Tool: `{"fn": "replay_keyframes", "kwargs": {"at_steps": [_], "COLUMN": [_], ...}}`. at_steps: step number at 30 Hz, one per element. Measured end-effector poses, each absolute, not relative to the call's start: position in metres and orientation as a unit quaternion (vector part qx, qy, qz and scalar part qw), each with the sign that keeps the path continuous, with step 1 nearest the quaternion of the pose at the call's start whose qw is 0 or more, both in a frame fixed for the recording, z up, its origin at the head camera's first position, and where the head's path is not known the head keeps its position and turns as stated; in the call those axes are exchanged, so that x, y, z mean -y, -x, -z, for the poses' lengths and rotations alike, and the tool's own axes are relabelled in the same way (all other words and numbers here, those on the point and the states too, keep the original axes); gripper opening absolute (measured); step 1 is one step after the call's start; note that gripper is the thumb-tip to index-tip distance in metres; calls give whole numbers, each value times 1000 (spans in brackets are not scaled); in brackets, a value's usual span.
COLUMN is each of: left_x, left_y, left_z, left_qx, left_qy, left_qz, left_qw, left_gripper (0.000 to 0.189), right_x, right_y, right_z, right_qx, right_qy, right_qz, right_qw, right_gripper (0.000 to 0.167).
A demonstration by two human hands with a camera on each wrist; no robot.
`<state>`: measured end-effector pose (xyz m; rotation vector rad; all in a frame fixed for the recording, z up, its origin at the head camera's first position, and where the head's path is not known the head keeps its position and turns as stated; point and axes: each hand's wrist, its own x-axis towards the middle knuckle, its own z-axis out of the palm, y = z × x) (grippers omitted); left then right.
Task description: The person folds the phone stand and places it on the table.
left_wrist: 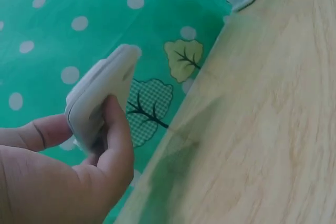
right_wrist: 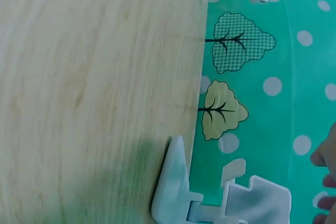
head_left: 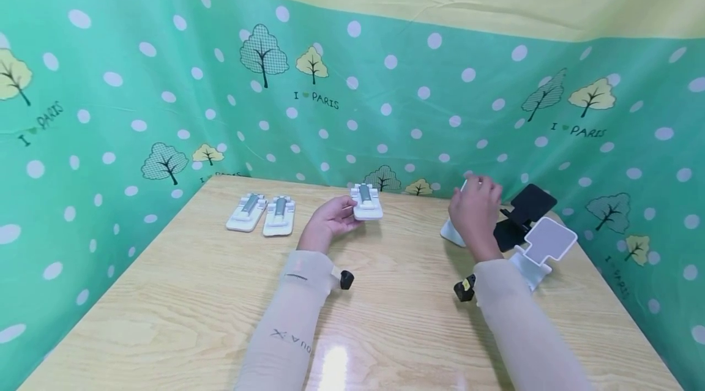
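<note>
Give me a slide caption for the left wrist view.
Left hand gripping a folded white stand, with a wooden table and green polka-dot cloth beyond.

The tabletop has a smooth, pale wood-grain surface, glossy enough to throw back a bright patch of light. The curtain is printed sheeting with a slight sheen, creased near the top. The raised phone stand looks like smooth white plastic. The black stand appears matt; the sleeves are soft, dull cloth.
</note>
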<state>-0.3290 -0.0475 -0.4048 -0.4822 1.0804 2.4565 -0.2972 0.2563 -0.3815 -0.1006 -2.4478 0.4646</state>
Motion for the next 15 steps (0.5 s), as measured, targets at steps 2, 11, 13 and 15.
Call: {"fn": "replay_keyframes", "kwargs": {"at_steps": [2, 11, 13, 15], "left_x": [47, 51, 53, 56], "left_y": [329, 333, 333, 333], "left_z": [406, 403, 402, 401], "left_qx": [-393, -451, -481, -510], "left_qy": [182, 174, 171, 168], "left_qz": [-878, -854, -839, -822], "left_qw": [203, 194, 191, 190], "left_gripper": [57, 56, 55, 53], "right_x": [-260, -276, -278, -279], "right_y": [297, 299, 298, 298], "right_z": [382, 383, 382, 381], "right_qx": [932, 916, 909, 903], "right_qy": [69, 140, 143, 146], "right_qz": [-184, -251, -278, -303], "right_qw": [305, 280, 275, 267], "right_gripper": [51, 69, 72, 74]}}
